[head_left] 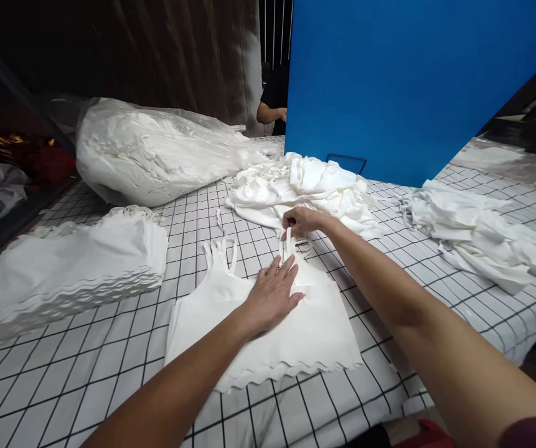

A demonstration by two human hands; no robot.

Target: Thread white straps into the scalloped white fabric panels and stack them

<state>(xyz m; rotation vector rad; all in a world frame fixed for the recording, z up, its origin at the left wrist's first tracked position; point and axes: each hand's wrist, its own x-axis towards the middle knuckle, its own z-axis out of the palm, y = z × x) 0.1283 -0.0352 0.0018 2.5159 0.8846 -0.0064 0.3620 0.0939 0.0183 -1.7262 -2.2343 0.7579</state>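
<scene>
A small stack of white strappy tops (pixel 305 330) lies in front of me, with wavy lower edges toward me and thin straps pointing away. My left hand (pixel 274 292) rests flat on the uppermost top, fingers spread. At the upper right of the stack, my right hand (pixel 301 221) pinches a shoulder strap (pixel 289 242) between closed fingers. Another bunch of straps (pixel 221 254) sticks up at the stack's left. Just beyond my right hand is a loose heap of white garments (pixel 305 180).
A thick stack of white garments (pixel 71 267) lies at the left. Behind it sits a clear plastic bag (pixel 155 149) filled with white cloth. More white garments (pixel 477 230) are piled at the right. A blue board (pixel 389 81) stands at the back, beside another person's arm (pixel 270 114). Checked cloth (pixel 122 348) covers the table.
</scene>
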